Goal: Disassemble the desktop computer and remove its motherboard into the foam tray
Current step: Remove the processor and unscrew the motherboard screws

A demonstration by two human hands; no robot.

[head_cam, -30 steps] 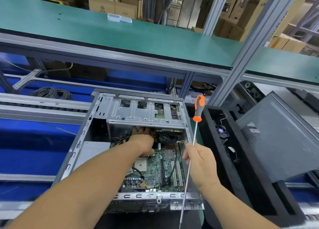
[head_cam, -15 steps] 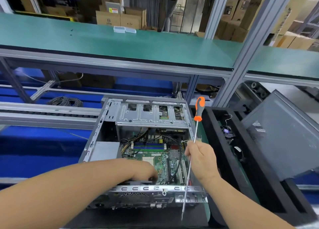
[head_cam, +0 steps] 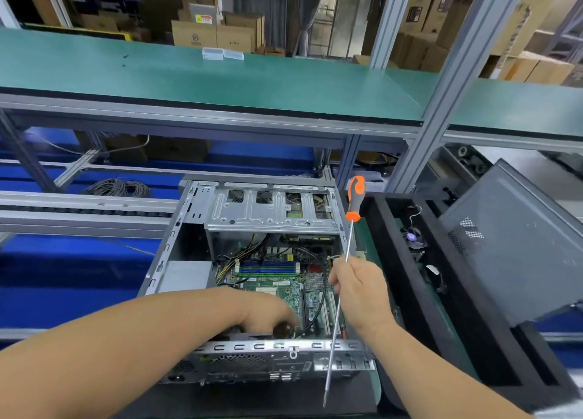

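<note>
Both hands are working over the open computer case (head_cam: 176, 248): the left hand (head_cam: 268, 316) is reaching down at its near edge, fingers hidden so I cannot tell their grip, while the right hand (head_cam: 359, 287) is clenching a long screwdriver (head_cam: 342, 286) mid-shaft, tip hanging down. Beside it, the foam tray (head_cam: 407, 279) is waiting. Seated inside, the motherboard (head_cam: 284, 284) is risking a scratch if that loose tip swings, and its black cable (head_cam: 318, 308) could snag.
</note>
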